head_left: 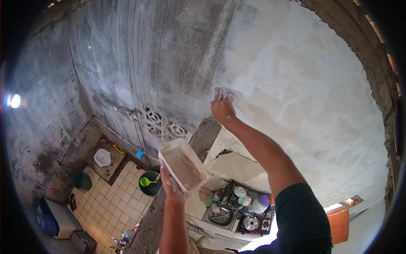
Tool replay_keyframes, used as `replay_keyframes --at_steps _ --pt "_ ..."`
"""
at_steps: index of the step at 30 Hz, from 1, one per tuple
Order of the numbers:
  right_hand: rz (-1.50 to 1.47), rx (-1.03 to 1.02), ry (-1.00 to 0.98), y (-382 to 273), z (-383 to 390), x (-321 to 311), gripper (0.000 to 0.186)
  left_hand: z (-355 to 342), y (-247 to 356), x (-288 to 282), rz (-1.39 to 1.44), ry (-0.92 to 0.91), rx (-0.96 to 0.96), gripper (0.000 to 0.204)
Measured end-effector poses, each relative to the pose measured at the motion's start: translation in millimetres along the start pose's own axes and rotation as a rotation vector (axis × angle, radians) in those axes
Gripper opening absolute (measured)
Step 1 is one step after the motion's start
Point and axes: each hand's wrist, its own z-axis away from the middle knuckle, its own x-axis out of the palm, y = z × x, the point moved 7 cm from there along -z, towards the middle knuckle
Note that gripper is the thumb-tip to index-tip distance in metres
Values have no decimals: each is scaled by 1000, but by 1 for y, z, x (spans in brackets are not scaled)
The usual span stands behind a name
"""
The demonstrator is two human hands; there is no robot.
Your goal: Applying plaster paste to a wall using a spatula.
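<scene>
L hand (172, 188) grips smeared rect. plastic tub (186, 165) from near side, prob. held close for quick reloads; R hand (223, 106) clamps flat spreader (232, 91) on wall (296, 80), far/right of tub, at pale coat's L edge, prob. for even pressure.

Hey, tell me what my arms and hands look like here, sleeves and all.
Your right arm has a short, plain, dark greenish sleeve. The left forearm is bare where it shows. Your right hand and left hand are ungloved, both with whitish smears. I see no watch or bracelet.
</scene>
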Motion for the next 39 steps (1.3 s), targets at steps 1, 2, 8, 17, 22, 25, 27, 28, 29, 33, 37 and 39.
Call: replay_keyframes --at_steps 1,2,8,17,22,25,27,28,29,33,37,39 --pt "-168 0 -146 3 -13 -13 47 3 3 -4 0 4 8 57" --pt "-326 4 -295 11 -23 -26 44 9 6 3 -44 -35 46 58" --pt "-149 123 333 87 -79 -72 46 20 2 25 -84 -56 47 61" --pt "-114 -113 -105 -26 12 11 39 27 7 13 -84 26 -11 61" --pt "-198 227 148 90 -68 -74 25 14 18 8 -29 -3 21 59" --pt "-150 316 469 191 -108 -147 31 8 26 21 -86 5 109 59" --pt "-110 320 554 226 -124 -156 31 3 22 21 -74 -26 102 60" --pt "-38 321 578 236 -130 -153 34 0 20 20 -68 -44 98 61" --pt "23 319 600 233 -133 -151 36 -2 20 16 -67 -38 97 61" --pt "112 319 492 168 -120 -101 44 -2 16 9 -43 -67 61 64" --pt "21 174 385 58 -62 -36 55 -4 15 -12 -115 -114 184 64" --pt "-53 128 214 21 -23 -3 56 -5 11 -11 -115 -40 105 63"
